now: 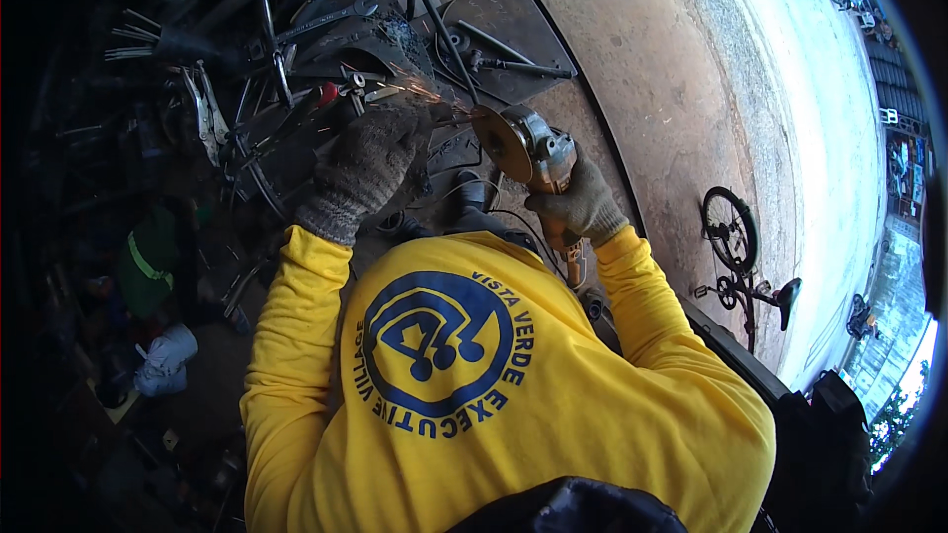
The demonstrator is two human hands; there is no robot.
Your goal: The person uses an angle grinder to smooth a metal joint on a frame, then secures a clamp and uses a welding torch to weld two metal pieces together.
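Note:
My right hand (585, 199), in a grey-brown knit glove, is closed around the body of an angle grinder (545, 153). The grinder's round brown disc (502, 143) faces left, toward my other hand. Orange sparks (420, 89) spray to the far left from the disc's far edge. My left hand (370, 163), in a darker knit glove, is closed just left of the disc. A thin, dark end shows between its fingertips and the disc, but the glove hides most of it and its kind is unclear.
Locking pliers (204, 118), a combination wrench (331, 18) and many metal tools crowd the left and far side. A T-shaped metal bar (518, 65) lies on a dark plate. A cord (523, 222) runs below the grinder. Right of me, a bicycle (736, 247) stands on the ground.

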